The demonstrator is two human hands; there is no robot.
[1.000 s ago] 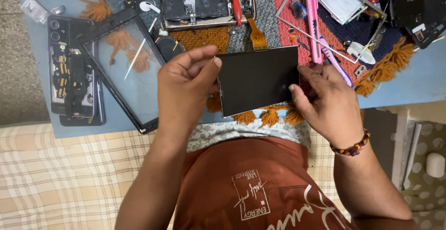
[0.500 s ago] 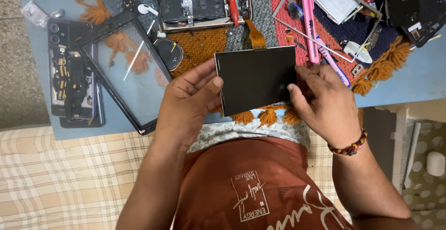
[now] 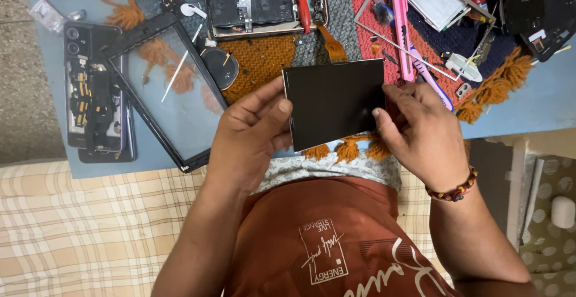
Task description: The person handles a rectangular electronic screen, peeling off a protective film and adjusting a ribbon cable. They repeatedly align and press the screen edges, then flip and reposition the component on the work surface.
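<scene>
A flat black display panel (image 3: 333,102) with an orange ribbon cable (image 3: 332,46) at its top edge is held up above the table edge. My left hand (image 3: 249,138) pinches its left edge with thumb and fingers. My right hand (image 3: 420,132) grips its right edge, a bead bracelet on that wrist. An opened tablet body (image 3: 267,3) with its dark insides showing lies just beyond the panel. To the left lies a clear glass touch panel with a black frame (image 3: 165,90).
A dismantled phone (image 3: 93,93) lies at the table's left edge. A pink utility knife (image 3: 401,24), a red screwdriver (image 3: 301,0), a round black part (image 3: 219,68), papers and small parts crowd the woven mat (image 3: 261,60). A checked cloth covers the seat below.
The black panel has shifted slightly in my hands, sitting a little higher and more level. Both hands keep their grip on its edges.
</scene>
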